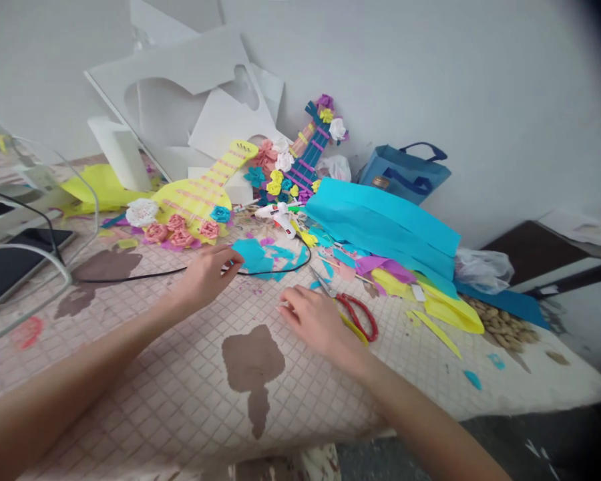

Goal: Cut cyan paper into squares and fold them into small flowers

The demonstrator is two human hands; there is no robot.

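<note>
My left hand [208, 272] reaches over the table, its fingers pinched on the edge of a turquoise felt scrap [253, 256] beside a black cord [145, 272]. My right hand [314, 319] rests palm down on the checked tablecloth [190, 387], fingers curled together near its tips; what they touch is too small to make out. Red-handled scissors [353, 308] lie open just right of this hand. A white glue gun [280, 217] lies beyond, next to a yellow felt guitar [200, 197] with pink roses.
A blue felt guitar with flowers [308, 150] leans on the wall by white foam boards [180, 93]. Turquoise sheets [380, 224], yellow and purple scraps, a blue bag [405, 170], peanuts [501, 327] and a dark tablet [10, 264] crowd the table.
</note>
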